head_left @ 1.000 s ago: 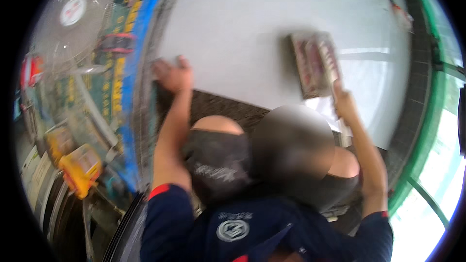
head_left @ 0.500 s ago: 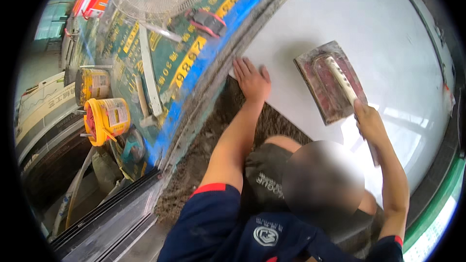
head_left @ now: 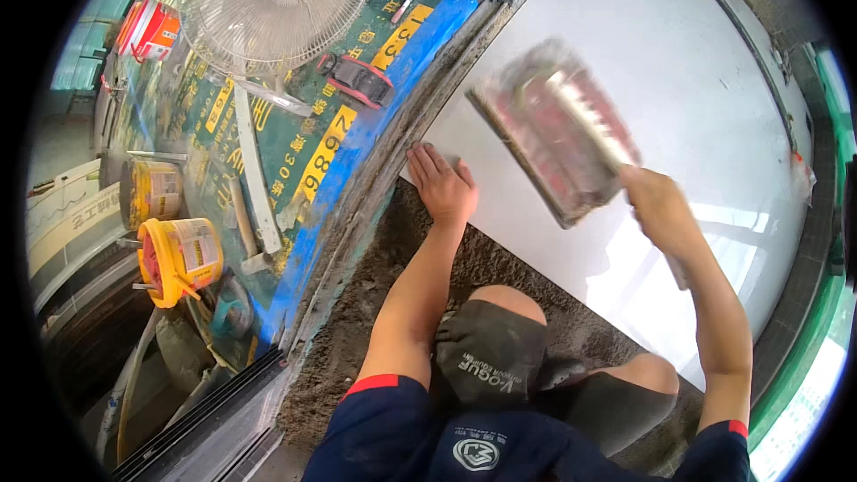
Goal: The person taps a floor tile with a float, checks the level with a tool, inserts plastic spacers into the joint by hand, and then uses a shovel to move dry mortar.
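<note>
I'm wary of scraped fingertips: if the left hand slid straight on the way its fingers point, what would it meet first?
The left hand would probably meet the grimy grey threshold strip beside the white tile; its height is unclear.

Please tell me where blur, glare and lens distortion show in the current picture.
Head view: motion blur smears the reddish float in the right hand, while the left hand looks fairly crisp; bright reflections mark the pale slab toward its lower right; fisheye distortion bows the slab's far-right edge.
</note>
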### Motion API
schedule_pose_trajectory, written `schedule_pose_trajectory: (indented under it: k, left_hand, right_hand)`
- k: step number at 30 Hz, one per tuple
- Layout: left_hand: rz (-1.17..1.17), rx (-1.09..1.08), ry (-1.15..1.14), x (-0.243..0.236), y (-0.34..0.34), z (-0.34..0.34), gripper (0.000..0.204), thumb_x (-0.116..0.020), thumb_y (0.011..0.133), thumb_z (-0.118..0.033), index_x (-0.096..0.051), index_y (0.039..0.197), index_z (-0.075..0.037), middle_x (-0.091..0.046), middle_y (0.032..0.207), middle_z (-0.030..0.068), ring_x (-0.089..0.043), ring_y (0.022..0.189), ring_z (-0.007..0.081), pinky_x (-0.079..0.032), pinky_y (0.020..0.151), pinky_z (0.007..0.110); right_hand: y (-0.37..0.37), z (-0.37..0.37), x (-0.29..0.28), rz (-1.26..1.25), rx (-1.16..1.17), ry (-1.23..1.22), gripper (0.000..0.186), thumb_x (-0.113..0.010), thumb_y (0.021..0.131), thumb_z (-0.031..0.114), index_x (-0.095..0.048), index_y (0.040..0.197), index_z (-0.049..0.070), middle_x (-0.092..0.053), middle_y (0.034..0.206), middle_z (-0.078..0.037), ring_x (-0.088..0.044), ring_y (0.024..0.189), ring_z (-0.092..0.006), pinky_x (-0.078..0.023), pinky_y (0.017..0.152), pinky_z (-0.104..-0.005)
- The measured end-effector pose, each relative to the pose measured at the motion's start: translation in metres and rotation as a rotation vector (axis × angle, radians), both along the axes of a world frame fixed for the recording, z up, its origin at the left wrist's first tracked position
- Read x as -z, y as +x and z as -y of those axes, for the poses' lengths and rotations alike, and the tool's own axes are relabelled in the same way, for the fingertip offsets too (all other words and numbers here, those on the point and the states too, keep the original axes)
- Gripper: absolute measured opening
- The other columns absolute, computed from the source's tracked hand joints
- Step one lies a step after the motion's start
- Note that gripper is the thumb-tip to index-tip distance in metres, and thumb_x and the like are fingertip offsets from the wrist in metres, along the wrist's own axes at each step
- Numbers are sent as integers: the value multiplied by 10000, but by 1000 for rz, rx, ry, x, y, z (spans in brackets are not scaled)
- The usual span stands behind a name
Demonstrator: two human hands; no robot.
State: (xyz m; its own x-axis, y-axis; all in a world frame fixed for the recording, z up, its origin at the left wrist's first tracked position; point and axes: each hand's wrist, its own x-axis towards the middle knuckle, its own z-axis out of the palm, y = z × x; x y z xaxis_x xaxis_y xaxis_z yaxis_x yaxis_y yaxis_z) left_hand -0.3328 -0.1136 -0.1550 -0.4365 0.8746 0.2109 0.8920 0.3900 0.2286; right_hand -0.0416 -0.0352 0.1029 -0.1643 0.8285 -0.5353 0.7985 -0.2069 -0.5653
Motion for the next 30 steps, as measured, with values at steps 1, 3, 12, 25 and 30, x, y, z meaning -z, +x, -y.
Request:
schedule_pose_trajectory:
  k: [1, 3, 12, 25, 30]
  left_hand:
    - [-11, 6, -11, 0, 2, 2, 703, -499, 958, -321, -320, 1416, 182, -285, 1505, 355, -215, 1444, 480, -146, 1202, 525]
    - [-39, 20, -27, -4, 3, 1, 702, -497, 961, -317, -314, 1414, 187, -283, 1504, 358, -219, 1441, 482, -151, 1201, 527]
    - [34, 41, 7, 3, 8, 5, 683, -489, 979, -316, -310, 1428, 167, -259, 1515, 360, -183, 1455, 481, -138, 1207, 521]
    - [33, 72, 30, 8, 10, 4, 697, -444, 988, -345, -309, 1425, 182, -239, 1523, 376, -165, 1463, 485, -117, 1206, 524]
    - [-61, 207, -143, -1, 14, -19, 798, -388, 992, -440, -198, 1476, 166, -152, 1551, 379, -83, 1484, 472, -35, 1215, 516]
  right_hand:
    - [11, 16, -5, -53, 5, 98, 602, -425, 1026, 511, -597, 893, -51, -478, 582, -67, -517, 550, -154, -443, 523, -334]
    - [36, 42, 2, -181, -19, 387, 533, -442, 1037, 422, -607, 1013, -84, -473, 589, -59, -471, 550, -129, -412, 505, -314]
    - [-30, -21, 61, -19, 61, -167, 633, -447, 991, 567, -590, 856, -35, -540, 587, -86, -556, 498, -203, -476, 506, -367]
    - [-25, -23, 138, 189, -127, -28, 785, -424, 959, 651, -648, 1015, -100, -669, 923, -334, -665, 853, -470, -533, 746, -490]
    - [59, 28, 153, 89, 195, -167, 716, -441, 942, 686, -588, 818, -3, -557, 617, -112, -539, 474, -204, -430, 422, -364]
